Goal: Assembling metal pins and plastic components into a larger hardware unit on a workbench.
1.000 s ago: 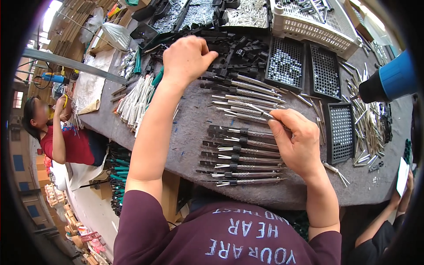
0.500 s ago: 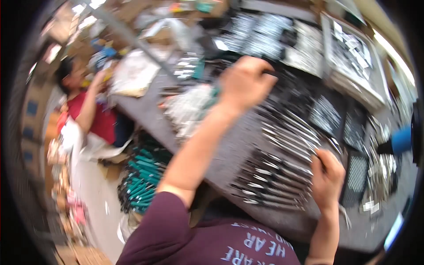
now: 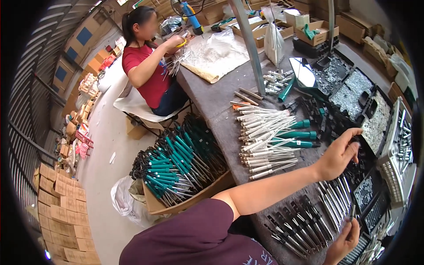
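Your maroon T-shirt [image 3: 185,236]: pale capitals [image 3: 265,258] on the front, tilted, cut by the lower edge; only a couple legible. Green handle [image 3: 308,144] past your left forearm: white label [image 3: 298,142], print too small. Stacked cartons [image 3: 66,216], lower left: faint markings, unreadable.

The left arm [image 3: 274,187] stretches across the worktop [image 3: 224,106], left hand [image 3: 338,155] half curled. The right hand [image 3: 344,243] pinches above the worktop.

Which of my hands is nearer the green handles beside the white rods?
Your left. The left hand is just right of and below the green handles in view, apart from them; the right hand is farther down, past the metal tubes.
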A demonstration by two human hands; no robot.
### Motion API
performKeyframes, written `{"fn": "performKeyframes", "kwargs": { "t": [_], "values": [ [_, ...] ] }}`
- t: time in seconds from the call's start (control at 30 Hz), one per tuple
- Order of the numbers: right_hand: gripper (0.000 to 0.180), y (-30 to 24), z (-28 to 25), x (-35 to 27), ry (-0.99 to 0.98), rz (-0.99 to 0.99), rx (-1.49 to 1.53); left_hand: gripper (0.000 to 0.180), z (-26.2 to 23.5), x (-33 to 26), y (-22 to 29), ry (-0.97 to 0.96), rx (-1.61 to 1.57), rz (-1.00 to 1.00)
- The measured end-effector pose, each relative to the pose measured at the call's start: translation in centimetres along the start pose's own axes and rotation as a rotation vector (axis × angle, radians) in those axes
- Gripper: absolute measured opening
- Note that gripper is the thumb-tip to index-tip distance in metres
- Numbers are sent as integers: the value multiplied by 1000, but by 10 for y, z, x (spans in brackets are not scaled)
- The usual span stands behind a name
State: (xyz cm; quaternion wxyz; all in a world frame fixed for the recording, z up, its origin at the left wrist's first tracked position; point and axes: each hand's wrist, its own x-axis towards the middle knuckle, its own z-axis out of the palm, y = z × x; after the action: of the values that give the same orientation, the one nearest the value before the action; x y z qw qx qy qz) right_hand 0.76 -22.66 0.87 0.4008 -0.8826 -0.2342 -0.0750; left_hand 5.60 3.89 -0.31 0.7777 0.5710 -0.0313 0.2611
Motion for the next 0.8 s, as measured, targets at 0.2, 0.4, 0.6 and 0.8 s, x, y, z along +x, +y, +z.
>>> {"fn": "performKeyframes", "kwargs": {
  "t": [0.2,0.4,0.6,0.8],
  "values": [
    [19,3,0,5,50,-6,19,30,5,-11,21,-181,102,-43],
    [19,8,-3,0,60,-30,9,21,9,-21,17,-214,118,-137],
    [20,12,-13,-13,84,35,0,21,21,-22,-8,-235,346,59],
    [13,-2,9,10,-15,-17,112,21,-37,-15,49,-518,801,75]
  ]
}}
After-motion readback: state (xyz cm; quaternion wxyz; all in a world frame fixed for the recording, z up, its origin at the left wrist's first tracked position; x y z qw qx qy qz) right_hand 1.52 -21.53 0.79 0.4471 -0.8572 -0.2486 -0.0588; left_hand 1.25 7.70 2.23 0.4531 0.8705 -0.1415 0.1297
